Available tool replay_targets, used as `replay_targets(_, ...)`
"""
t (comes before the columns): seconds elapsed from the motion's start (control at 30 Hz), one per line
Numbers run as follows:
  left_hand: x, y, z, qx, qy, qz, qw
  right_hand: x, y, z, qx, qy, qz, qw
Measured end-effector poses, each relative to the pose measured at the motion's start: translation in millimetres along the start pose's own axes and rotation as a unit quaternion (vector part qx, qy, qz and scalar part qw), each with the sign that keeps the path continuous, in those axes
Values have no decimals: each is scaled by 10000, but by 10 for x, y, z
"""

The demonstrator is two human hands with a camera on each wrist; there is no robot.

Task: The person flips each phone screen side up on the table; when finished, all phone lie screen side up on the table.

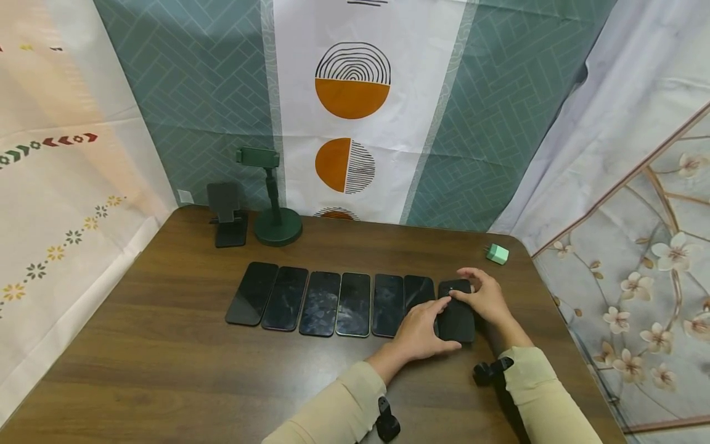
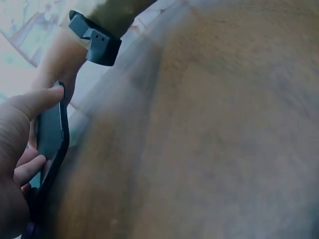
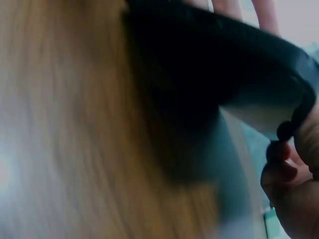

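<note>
At the right end of a row of dark phones, both hands hold a black phone [image 1: 459,320]. My left hand [image 1: 420,331] is at its left side, thumb by the lower end and fingertips near the upper left. In the left wrist view the left thumb [image 2: 47,99] lies on one corner of the phone [image 2: 52,129]. Around the upper end, my right hand [image 1: 485,298] has its thumb on the near face and fingers at the far edge. In the right wrist view, the phone [image 3: 239,59] shows dark and blurred, over the table.
Several dark phones [image 1: 352,305] lie side by side, leftward across the wooden table [image 1: 166,370]. A green round-based stand [image 1: 277,227] and a black phone stand [image 1: 230,216] are at the back left. A mint green charger plug [image 1: 497,253] lies at the back right.
</note>
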State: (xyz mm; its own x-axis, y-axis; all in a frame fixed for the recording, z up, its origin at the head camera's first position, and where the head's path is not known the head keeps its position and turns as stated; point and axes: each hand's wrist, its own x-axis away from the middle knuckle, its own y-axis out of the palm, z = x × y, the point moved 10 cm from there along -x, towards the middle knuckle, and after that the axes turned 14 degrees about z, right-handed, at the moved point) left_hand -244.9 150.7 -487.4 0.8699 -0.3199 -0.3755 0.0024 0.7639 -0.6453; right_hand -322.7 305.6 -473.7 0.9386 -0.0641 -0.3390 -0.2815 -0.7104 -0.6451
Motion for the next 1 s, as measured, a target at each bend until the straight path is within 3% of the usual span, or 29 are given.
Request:
replay_targets(0.2, -23, -17, -30, 804, -386, -211, 9958, -36, -31, -148, -571, 624, 664, 9942)
replay_targets(0.33, -22, -65, -5, 1153, -216, -149, 9930, -25, 45, -233, -1266, 844, 726, 9857)
replay_targets(0.5, -15, -96, 16, 858, 111, -213, 9960, 46, 186, -273, -1568, 677, 80, 9853)
replay_targets(0.67, -19, -102, -71, 693, -103, -259, 9972, 142, 363, -321, -2311, 488, -950, 9670)
replay_targets(0.77, -12, -111, -142, 756, -284, -185, 9966, 190, 434, -310, -2399, 524, -1345, 9600)
replay_targets(0.87, -6, -109, -175, 863, -363, -180, 9954, 201, 454, -262, -2172, 580, -1467, 9633)
replay_targets(1.0, -13, -106, -169, 943, -386, -189, 9946, 143, 383, -236, -1125, 236, -1123, 9870)
